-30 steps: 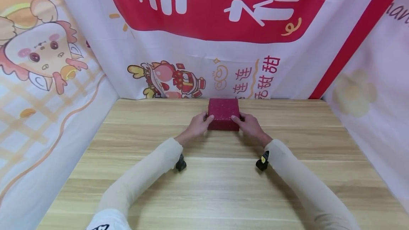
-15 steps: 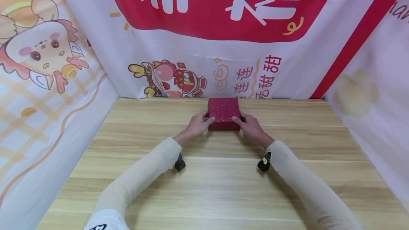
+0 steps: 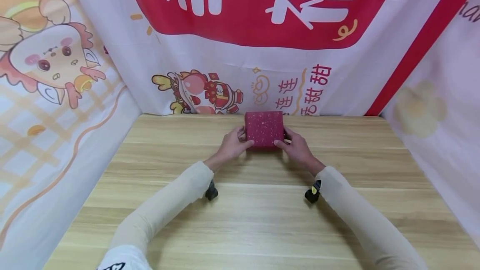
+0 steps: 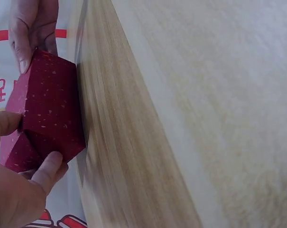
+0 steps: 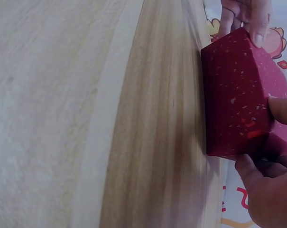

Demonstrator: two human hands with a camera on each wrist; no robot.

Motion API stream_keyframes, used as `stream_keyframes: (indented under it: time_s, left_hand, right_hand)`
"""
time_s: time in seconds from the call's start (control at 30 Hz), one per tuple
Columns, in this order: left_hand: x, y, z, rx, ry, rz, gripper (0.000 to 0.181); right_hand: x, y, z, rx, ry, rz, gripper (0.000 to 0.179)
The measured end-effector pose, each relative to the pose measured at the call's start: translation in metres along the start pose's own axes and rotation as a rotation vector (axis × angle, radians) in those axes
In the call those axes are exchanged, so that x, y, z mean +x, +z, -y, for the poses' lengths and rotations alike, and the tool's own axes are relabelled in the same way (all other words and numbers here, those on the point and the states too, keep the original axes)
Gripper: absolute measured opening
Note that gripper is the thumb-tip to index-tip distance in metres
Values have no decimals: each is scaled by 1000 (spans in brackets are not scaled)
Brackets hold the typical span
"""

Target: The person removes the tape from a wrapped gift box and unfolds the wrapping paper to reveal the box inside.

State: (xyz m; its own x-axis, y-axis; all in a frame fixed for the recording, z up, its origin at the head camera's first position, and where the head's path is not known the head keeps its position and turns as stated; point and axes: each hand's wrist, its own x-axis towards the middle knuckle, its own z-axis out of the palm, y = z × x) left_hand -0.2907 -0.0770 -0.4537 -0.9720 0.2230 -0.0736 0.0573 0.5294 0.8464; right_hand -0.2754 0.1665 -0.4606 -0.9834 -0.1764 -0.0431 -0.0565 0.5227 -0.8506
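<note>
A dark red speckled box (image 3: pixel 264 129) is at the far side of the table, with its broad face turned toward me. My left hand (image 3: pixel 231 145) grips its left side, thumb on the near edge. On the opposite side my right hand (image 3: pixel 298 149) holds it the same way. In the left wrist view, the left fingertips (image 4: pixel 52 161) press the end of the box (image 4: pixel 50 99), beside a dark fold. The right wrist view shows the right thumb (image 5: pixel 281 109) on an upper edge of the box (image 5: pixel 236 95). The underside is hidden.
A wood-grain table (image 3: pixel 255 220) spreads beneath both arms. Behind it hangs a printed cloth (image 3: pixel 221 59) with red and white patterns, close behind the box. Printed cloths also stand along the left (image 3: pixel 105 153) and right (image 3: pixel 420 149). A small black device (image 3: pixel 211 191) sits at the left wrist.
The box has tipped, its far edge rising, so more of the speckled broad face shows and the front side has gone from sight. Both hands keep their hold and turn slightly with it.
</note>
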Motion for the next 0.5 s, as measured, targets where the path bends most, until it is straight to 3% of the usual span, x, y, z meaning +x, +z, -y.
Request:
stream_keyframes:
  time_s: [0.13, 0.33, 0.5]
  left_hand:
    - [-1, 0, 1, -30, 29, 1, 75]
    - [-3, 1, 1, -43, 92, -20, 73]
    - [-4, 2, -1, 8, 63, -41, 73]
  right_hand:
    - [0, 0, 1, 51, -10, -22, 80]
    - [-2, 2, 3, 16, -18, -15, 84]
    - [-3, 1, 4, -14, -9, -11, 84]
